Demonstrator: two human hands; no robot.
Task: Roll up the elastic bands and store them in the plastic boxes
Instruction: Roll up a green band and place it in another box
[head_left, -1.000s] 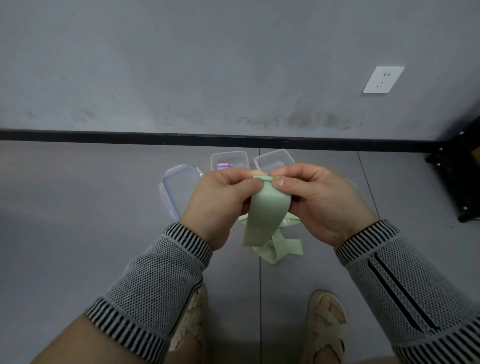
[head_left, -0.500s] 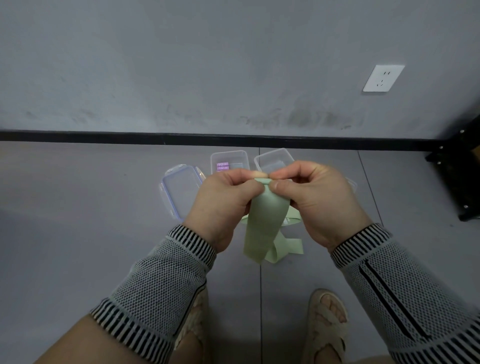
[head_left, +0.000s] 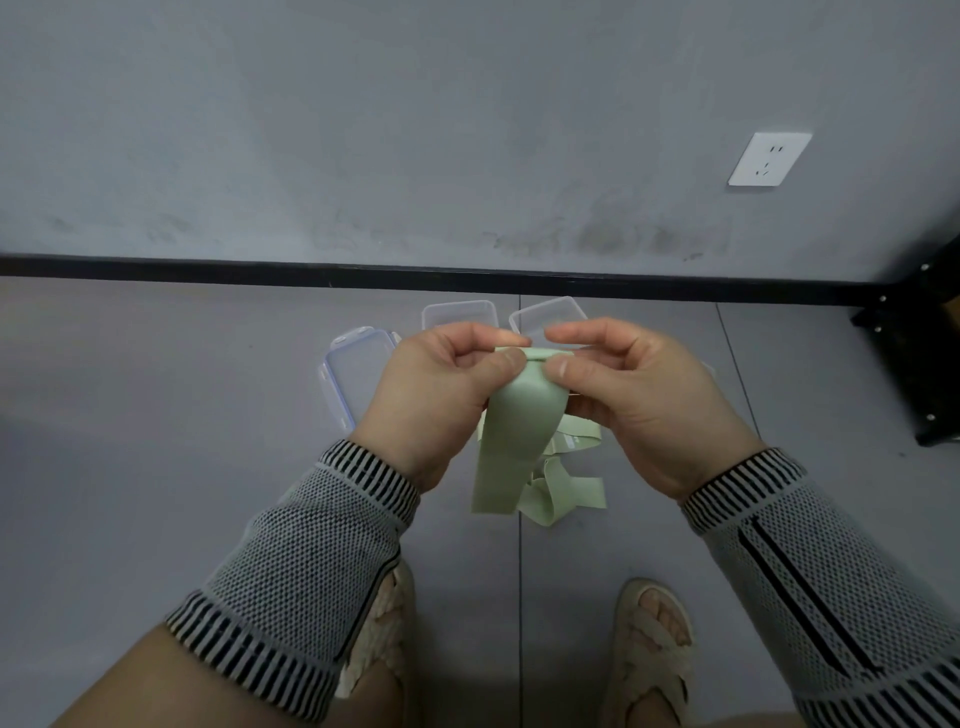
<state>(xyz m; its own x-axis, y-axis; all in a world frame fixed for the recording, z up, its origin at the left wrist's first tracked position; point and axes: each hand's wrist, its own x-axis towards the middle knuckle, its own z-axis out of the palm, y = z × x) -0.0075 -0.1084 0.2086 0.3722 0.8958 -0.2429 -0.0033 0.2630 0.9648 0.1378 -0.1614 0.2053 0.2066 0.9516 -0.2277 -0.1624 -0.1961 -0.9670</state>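
Note:
A pale green elastic band (head_left: 514, 431) hangs between my hands above the grey floor. My left hand (head_left: 441, 395) pinches its rolled top edge with thumb and curled fingers. My right hand (head_left: 639, 395) pinches the same rolled edge from the right. More green band (head_left: 566, 493) lies loosely heaped on the floor under the hanging part. Behind my hands stand two clear plastic boxes (head_left: 457, 314) (head_left: 548, 312), partly hidden. A clear lid with bluish clips (head_left: 353, 374) lies to their left.
A grey wall with a black skirting strip (head_left: 208, 265) runs across the back. A white wall socket (head_left: 769, 158) sits up on the right. A black frame (head_left: 919, 358) stands at the right edge. My sandalled feet (head_left: 652, 649) are at the bottom.
The rolled top edge of the band has grown slightly as my fingers turned it. The hanging part has shortened a little; my hands stay in the same spot.

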